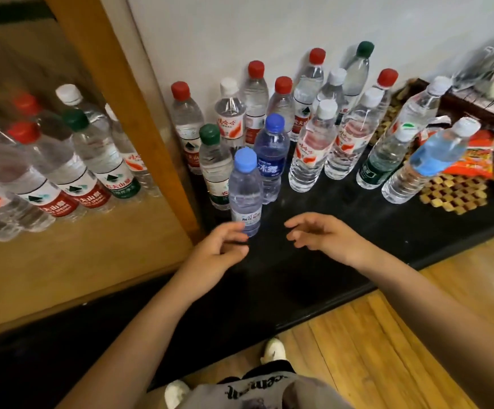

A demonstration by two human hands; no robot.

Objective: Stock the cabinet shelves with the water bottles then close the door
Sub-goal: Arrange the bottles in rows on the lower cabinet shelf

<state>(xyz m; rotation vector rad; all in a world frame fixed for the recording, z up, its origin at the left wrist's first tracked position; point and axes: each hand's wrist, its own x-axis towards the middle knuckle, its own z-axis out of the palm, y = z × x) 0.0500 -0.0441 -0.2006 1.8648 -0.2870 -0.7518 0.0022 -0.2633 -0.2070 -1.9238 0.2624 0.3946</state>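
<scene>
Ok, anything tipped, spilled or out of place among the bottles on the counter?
Nothing stands out. The bottles on the black counter all stand upright with caps on, no spill visible. The nearest, a light-blue-capped bottle, stands just beyond the left hand.

A cluster of water bottles [298, 122] is standing upright on the worktop [357, 225] against the wall [239, 31], with the cabinet [116, 93] sitting to its left and more bottles [48, 160] standing on the cabinet shelf [63, 252]. The nearest bottle [245, 191] is standing at the front of the cluster, just beside the left hand [219, 249], while the right hand [325, 234] is hovering over the worktop to its right. A woven mat [455, 196] is lying on the worktop at the right end, under the outermost bottles.
</scene>
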